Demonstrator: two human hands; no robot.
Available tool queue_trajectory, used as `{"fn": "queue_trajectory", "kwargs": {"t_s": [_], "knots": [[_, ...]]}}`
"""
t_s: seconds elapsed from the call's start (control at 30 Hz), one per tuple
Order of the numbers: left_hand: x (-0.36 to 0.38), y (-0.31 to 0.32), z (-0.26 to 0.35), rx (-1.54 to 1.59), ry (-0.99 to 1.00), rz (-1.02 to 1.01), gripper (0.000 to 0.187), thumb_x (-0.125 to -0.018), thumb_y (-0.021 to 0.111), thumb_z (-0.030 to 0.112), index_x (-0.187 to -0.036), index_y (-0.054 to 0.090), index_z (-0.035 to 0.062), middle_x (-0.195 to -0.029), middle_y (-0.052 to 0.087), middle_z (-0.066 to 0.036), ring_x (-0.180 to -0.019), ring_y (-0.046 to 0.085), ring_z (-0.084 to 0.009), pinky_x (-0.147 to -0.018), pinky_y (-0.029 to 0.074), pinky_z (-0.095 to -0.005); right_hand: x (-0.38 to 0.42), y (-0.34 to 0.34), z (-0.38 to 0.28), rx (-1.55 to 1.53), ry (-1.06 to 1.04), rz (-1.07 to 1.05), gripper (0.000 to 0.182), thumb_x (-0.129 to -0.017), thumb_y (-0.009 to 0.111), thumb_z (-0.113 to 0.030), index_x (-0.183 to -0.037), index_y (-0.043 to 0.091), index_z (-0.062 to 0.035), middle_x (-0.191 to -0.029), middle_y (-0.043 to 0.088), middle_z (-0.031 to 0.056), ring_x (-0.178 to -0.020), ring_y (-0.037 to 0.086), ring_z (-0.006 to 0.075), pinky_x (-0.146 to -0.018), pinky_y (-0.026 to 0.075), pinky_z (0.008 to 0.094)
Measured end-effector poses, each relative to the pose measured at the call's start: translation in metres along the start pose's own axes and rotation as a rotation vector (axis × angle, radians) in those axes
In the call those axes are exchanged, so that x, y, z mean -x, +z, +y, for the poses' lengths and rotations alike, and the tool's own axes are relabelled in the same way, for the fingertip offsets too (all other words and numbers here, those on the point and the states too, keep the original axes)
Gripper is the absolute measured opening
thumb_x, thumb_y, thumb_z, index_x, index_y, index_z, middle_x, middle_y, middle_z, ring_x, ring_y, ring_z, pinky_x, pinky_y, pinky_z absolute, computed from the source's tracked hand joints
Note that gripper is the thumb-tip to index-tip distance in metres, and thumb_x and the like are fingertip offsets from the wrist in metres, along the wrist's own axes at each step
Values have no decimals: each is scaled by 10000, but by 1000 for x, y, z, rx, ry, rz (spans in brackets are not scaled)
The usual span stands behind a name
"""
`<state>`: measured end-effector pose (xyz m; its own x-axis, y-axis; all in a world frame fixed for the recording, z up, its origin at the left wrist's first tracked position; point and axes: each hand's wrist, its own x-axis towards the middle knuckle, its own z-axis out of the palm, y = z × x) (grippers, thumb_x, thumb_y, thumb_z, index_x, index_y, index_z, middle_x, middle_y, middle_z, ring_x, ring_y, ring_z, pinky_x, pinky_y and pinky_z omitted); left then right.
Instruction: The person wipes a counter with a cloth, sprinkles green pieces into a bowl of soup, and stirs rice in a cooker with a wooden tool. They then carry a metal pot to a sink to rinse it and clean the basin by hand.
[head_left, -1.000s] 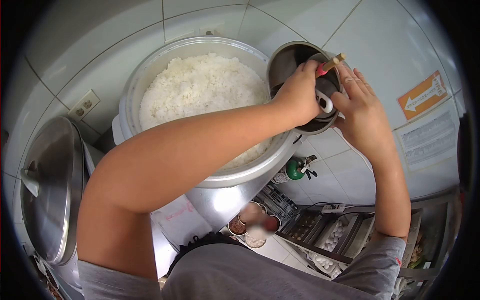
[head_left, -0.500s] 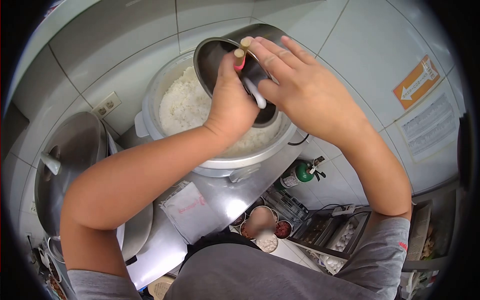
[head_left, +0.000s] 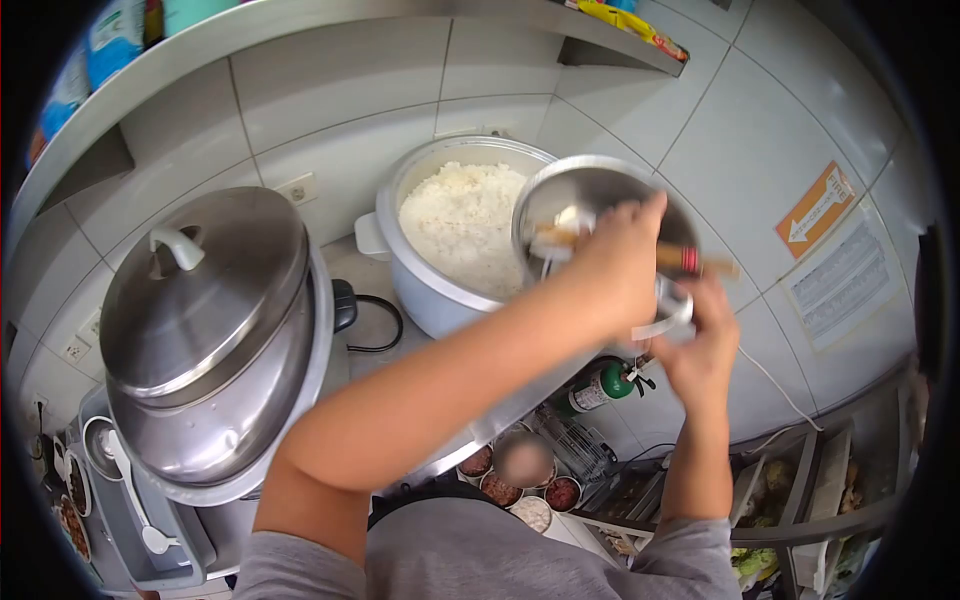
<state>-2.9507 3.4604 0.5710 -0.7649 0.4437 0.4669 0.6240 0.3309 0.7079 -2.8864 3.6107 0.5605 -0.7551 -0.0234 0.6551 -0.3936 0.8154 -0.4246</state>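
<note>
A shallow round metal bowl (head_left: 600,168) is tilted beside the large rice pot (head_left: 425,285), overlapping its right rim in this view. My left hand (head_left: 622,262) reaches across it, fingers closed around wooden handles (head_left: 715,266) with a red band; the utensils' far ends are blurred. Below it, at the bowl's near edge, my right hand (head_left: 700,345) has its fingers curled about a white looped piece (head_left: 668,316), partly hidden by the fingers. Cooked white rice (head_left: 465,225) fills the pot, uncovered.
Left of the rice pot stands a big steel pot under a domed lid (head_left: 205,300). Beyond it a grey tray (head_left: 160,570) holds a white ladle (head_left: 130,480). Below the counter are a green fire extinguisher (head_left: 600,385) and several food containers (head_left: 532,513). A metal shelf (head_left: 330,12) runs overhead.
The view has shifted left. The bowl has moved from over the rice to the pot's right side, and my right hand has dropped from above the handles to the bowl's near edge.
</note>
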Motion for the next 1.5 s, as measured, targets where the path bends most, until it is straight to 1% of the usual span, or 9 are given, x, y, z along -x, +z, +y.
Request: {"fn": "queue_trajectory", "kwargs": {"t_s": [0.17, 0.43, 0.57, 0.67, 0.8, 0.9, 1.13, 1.27, 1.5], "knots": [[140, -36, 23, 20, -24, -116, 770, -748, 614, 13, -1432, 262, 43, -1387, 372, -211, -1317, 338, -374, -1107, 239, -467, 125, 31, -3, -402, 187, -271, 500, -453, 921, -266, -780, 597, -69, -860, 628, 100, -859, 601, 285, -834, 459, 435], [208, -208, -10, -596, -259, 113, 520, -791, 598, 25, -1293, 468, 45, -1335, 467, -180, -1263, 438, -314, -1056, 344, -368, 264, 186, -19, -350, 172, -305, 473, -519, 887, -216, -848, 579, -75, -942, 566, 131, -952, 557, 341, -851, 463, 400], [212, -292, -83, -996, -421, 110, 511, -763, 467, -73, -1261, 508, 36, -1303, 489, -211, -1237, 439, -374, -1051, 347, -395, 264, 190, 9, -530, 162, -378, 312, -680, 663, 48, -957, 616, -87, -1137, 580, 168, -1159, 527, 349, -948, 443, 368], [233, -332, -138, -1104, -482, 18, 491, -745, 453, -82, -1217, 532, 25, -1285, 499, -218, -1210, 446, -385, -1036, 359, -404, 248, 194, 62, -771, 651, 55, 314, -689, 448, 183, -862, 613, -21, -988, 651, 133, -980, 624, 235, -869, 488, 355], [223, -329, -152, -1285, -528, -19, 314, -794, 429, -30, -1078, 557, 5, -1203, 540, -193, -1142, 471, -377, -975, 400, -414, 199, 235, 141, -1009, 1255, 44, 405, -880, 514, -29, -1273, 415, -48, -1063, 577, 105, -912, 587, 210, -771, 518, 338], [212, -326, -154, -1309, -478, -12, 291, -699, 435, -109, -949, 538, -2, -1015, 560, -176, -1025, 490, -380, -890, 421, -430, 179, 267, 162, -1183, 1315, -56, 464, -898, 491, -56, -1339, 346, -46, -1123, 558, 124, -949, 579, 238, -804, 521, 374], [150, -284, -104, -1298, -523, -69, 206, -804, 379, -52, -978, 489, -38, -1019, 522, -197, -1033, 483, -391, -878, 416, -432, 170, 250, 177, -1684, 1308, -89, 331, -915, 426, -9, -1246, 426, -24, -1128, 576, 125, -968, 604, 242, -807, 540, 385], [98, -238, -80, -1316, -511, -93, 238, -807, 360, -61, -1022, 461, -43, -1060, 512, -223, -1046, 480, -412, -882, 406, -435, 169, 278, 174, -1303, 1318, 1, 270, -914, 436, 14, -1182, 454, 1, -1059, 597, 112, -896, 628, 215, -703, 561, 308], [2, -172, -79, -1382, -253, -137, 299, -809, 363, -67, -1091, 456, -29, -1214, 480, -243, -1147, 450, -419, -957, 386, -428, 188, 266, 193, -1459, 1257, -126, 449, -919, 529, -90, -1324, 366, 17, -1122, 592, 137, -964, 617, 237, -815, 531, 348]]}}
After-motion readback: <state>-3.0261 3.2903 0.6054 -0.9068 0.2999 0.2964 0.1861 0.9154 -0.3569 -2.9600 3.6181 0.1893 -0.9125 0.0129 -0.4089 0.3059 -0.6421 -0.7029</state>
